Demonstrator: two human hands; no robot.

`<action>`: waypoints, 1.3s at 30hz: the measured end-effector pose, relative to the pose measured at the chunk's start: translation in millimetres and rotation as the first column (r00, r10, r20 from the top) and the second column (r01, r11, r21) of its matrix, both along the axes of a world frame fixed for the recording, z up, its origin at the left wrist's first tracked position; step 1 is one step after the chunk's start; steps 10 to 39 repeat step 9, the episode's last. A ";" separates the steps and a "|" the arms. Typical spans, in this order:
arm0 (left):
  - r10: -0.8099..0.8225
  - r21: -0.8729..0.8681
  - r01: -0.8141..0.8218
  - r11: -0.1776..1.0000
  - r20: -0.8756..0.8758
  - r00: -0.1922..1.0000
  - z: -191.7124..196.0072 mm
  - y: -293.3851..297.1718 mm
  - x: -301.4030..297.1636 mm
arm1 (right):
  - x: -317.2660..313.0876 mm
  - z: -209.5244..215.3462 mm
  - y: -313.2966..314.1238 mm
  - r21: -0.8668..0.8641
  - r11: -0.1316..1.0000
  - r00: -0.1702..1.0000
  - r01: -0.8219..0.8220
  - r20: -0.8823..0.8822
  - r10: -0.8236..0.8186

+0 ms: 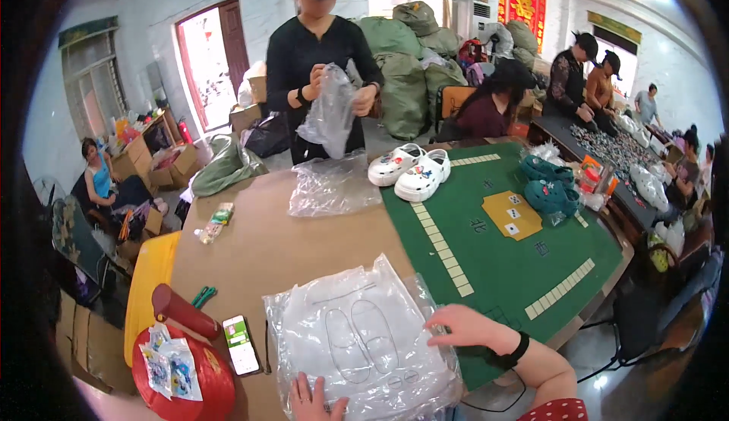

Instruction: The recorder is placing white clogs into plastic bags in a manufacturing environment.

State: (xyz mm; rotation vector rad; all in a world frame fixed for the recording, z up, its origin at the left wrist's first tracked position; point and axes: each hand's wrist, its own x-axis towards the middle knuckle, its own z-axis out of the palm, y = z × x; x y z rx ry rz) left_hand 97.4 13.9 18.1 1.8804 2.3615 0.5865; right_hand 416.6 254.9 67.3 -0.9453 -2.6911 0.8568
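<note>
On the table in front of me lies a flat pile of clear plastic bags (372, 353), with the outline of a pair of shoe soles showing on it. My left hand (315, 402) rests on the near edge of the pile, fingers spread. Over the right edge of the bags is my right hand (465, 325), its fingers apart and slightly bent, their tips at the plastic. Across the table a person (323, 87) in black holds up a crumpled clear bag (332, 110). More clear plastic (338, 186) lies below it. A pair of white clogs (420, 180) with charms stands beside that plastic.
A phone (241, 345), green-handled scissors (203, 296) and a dark red cylinder (182, 311) sit left of the bags, with a red round container (190, 391) nearest me. Teal clogs (550, 186) rest on the green mat (486, 261). Several people work at a long table (607, 163).
</note>
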 end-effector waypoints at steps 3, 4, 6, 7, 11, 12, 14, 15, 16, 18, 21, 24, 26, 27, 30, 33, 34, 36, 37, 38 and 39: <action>0.068 -0.024 -0.067 0.997 0.059 0.996 -10.9 -7.8 -5.3 | -29.4 36.9 -12.5 0.253 0.966 0.999 0.042 -0.017 -0.038; 0.037 0.024 -0.038 0.999 0.026 0.999 -12.0 -4.8 -8.3 | -40.5 44.0 -20.1 0.353 0.932 0.992 0.086 -0.121 -0.045; -0.015 0.065 0.007 0.998 0.133 0.991 -19.6 3.9 -14.5 | -56.3 59.8 -46.3 0.311 0.950 0.992 0.030 -0.128 0.010; -0.043 0.100 0.027 0.995 0.156 0.987 -19.1 8.8 -15.3 | -59.7 58.9 -62.3 0.301 0.954 0.994 0.009 -0.104 0.023; 0.020 0.058 -0.032 0.998 0.192 0.981 -22.1 -9.1 -19.4 | -72.1 31.0 -72.3 0.204 0.977 0.997 -0.064 -0.033 0.072; 0.020 0.058 -0.032 0.998 0.192 0.981 -22.1 -9.1 -19.4 | -72.1 31.0 -72.3 0.204 0.977 0.997 -0.064 -0.033 0.072; 0.020 0.058 -0.032 0.998 0.192 0.981 -22.1 -9.1 -19.4 | -72.1 31.0 -72.3 0.204 0.977 0.997 -0.064 -0.033 0.072; 0.020 0.058 -0.032 0.998 0.192 0.981 -22.1 -9.1 -19.4 | -72.1 31.0 -72.3 0.204 0.977 0.997 -0.064 -0.033 0.072; 0.020 0.058 -0.032 0.998 0.192 0.981 -22.1 -9.1 -19.4 | -72.1 31.0 -72.3 0.204 0.977 0.997 -0.064 -0.033 0.072; 0.020 0.058 -0.032 0.998 0.192 0.981 -22.1 -9.1 -19.4 | -72.1 31.0 -72.3 0.204 0.977 0.997 -0.064 -0.033 0.072; 0.020 0.058 -0.032 0.998 0.192 0.981 -22.1 -9.1 -19.4 | -72.1 31.0 -72.3 0.204 0.977 0.997 -0.064 -0.033 0.072; 0.020 0.058 -0.032 0.998 0.192 0.981 -22.1 -9.1 -19.4 | -72.1 31.0 -72.3 0.204 0.977 0.997 -0.064 -0.033 0.072; 0.020 0.058 -0.032 0.998 0.192 0.981 -22.1 -9.1 -19.4 | -72.1 31.0 -72.3 0.204 0.977 0.997 -0.064 -0.033 0.072; 0.020 0.058 -0.032 0.998 0.192 0.981 -22.1 -9.1 -19.4 | -72.1 31.0 -72.3 0.204 0.977 0.997 -0.064 -0.033 0.072; 0.020 0.058 -0.032 0.998 0.192 0.981 -22.1 -9.1 -19.4 | -72.1 31.0 -72.3 0.204 0.977 0.997 -0.064 -0.033 0.072; 0.020 0.058 -0.032 0.998 0.192 0.981 -22.1 -9.1 -19.4 | -72.1 31.0 -72.3 0.204 0.977 0.997 -0.064 -0.033 0.072; 0.020 0.058 -0.032 0.998 0.192 0.981 -22.1 -9.1 -19.4 | -72.1 31.0 -72.3 0.204 0.977 0.997 -0.064 -0.033 0.072; 0.020 0.058 -0.032 0.998 0.192 0.981 -22.1 -9.1 -19.4 | -72.1 31.0 -72.3 0.204 0.977 0.997 -0.064 -0.033 0.072; 0.020 0.058 -0.032 0.998 0.192 0.981 -22.1 -9.1 -19.4 | -72.1 31.0 -72.3 0.204 0.977 0.997 -0.064 -0.033 0.072; 0.020 0.058 -0.032 0.998 0.192 0.981 -22.1 -9.1 -19.4 | -72.1 31.0 -72.3 0.204 0.977 0.997 -0.064 -0.033 0.072; 0.020 0.058 -0.032 0.998 0.192 0.981 -22.1 -9.1 -19.4 | -72.1 31.0 -72.3 0.204 0.977 0.997 -0.064 -0.033 0.072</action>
